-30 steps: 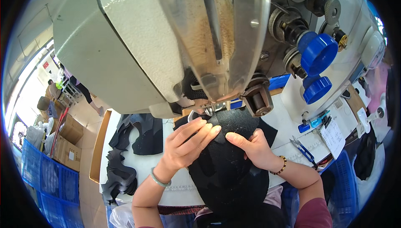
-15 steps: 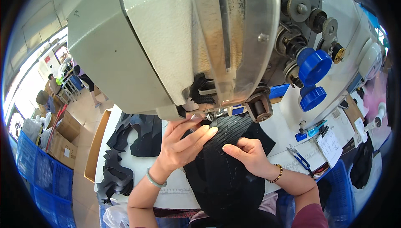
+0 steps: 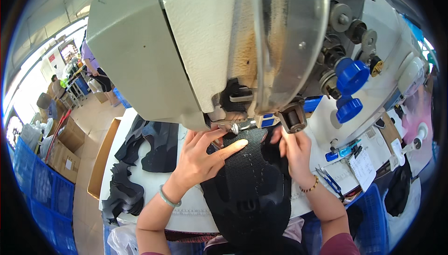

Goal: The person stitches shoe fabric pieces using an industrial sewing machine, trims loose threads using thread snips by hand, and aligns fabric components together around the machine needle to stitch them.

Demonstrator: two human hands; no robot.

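A black mesh fabric piece (image 3: 247, 180), shaped like a shoe upper, lies under the head of a large sewing machine (image 3: 200, 45) and hangs toward my lap. My left hand (image 3: 198, 157) holds its left side, with one digit stretched over the mesh and the other fingertips beside the metal presser foot (image 3: 240, 126). At the right edge of the piece is my right hand (image 3: 296, 154), its fingers curled around that edge close to the machine. Slight blur softens the right fingertips. The machine head hides part of the stitching spot.
Stacked black cut pieces (image 3: 123, 192) lie on the white table at left. Blue-handled thread snips (image 3: 331, 180), a paper sheet (image 3: 362, 167) and blue tools (image 3: 343, 151) lie right. Blue baskets (image 3: 44, 180) and cardboard boxes (image 3: 65, 159) stand on the left floor; people are beyond.
My right hand has moved from the top of the mesh up to its right edge. The fabric has shifted and straightened under the machine. My left hand stays near the presser foot.
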